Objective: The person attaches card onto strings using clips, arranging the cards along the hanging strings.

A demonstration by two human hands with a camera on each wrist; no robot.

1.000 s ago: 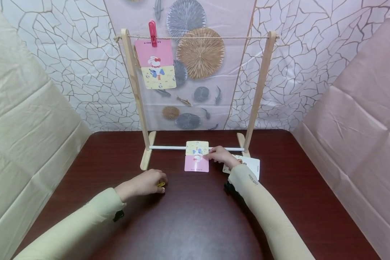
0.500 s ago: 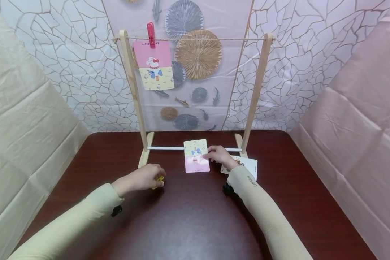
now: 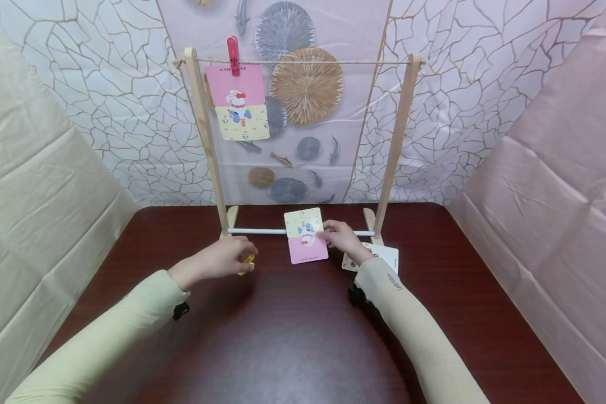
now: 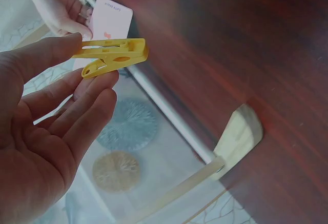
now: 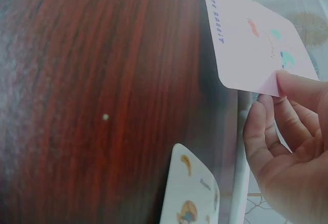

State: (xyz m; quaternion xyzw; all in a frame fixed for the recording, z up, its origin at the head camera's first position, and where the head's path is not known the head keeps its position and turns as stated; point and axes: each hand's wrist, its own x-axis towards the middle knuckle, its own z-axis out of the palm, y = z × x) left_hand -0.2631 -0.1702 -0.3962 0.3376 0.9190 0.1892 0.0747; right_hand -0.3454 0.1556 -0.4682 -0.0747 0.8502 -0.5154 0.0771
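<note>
A yellow clothespin (image 3: 247,264) is pinched between the thumb and fingers of my left hand (image 3: 219,259). The left wrist view shows the clothespin (image 4: 128,49) with its handle ends between thumb and fingers. My right hand (image 3: 345,240) pinches the right edge of a pink and yellow card (image 3: 305,247) with a rabbit on it. In the right wrist view this card (image 5: 241,39) is raised above the table, thumb on its printed face. A similar card (image 3: 242,123) hangs from a rope (image 3: 363,62), fastened by a red clothespin (image 3: 233,56) near the left post.
A wooden stand with a left post (image 3: 207,140) and a right post (image 3: 396,140) carries the rope. Low between them runs a white bar (image 3: 257,231). A white card (image 3: 390,255) lies by the right foot, partly behind my right arm. Fabric walls (image 3: 545,168) enclose the table.
My left hand has risen and moved slightly away from me with the yellow clothespin. The card in my right hand has lifted and tilted a little.
</note>
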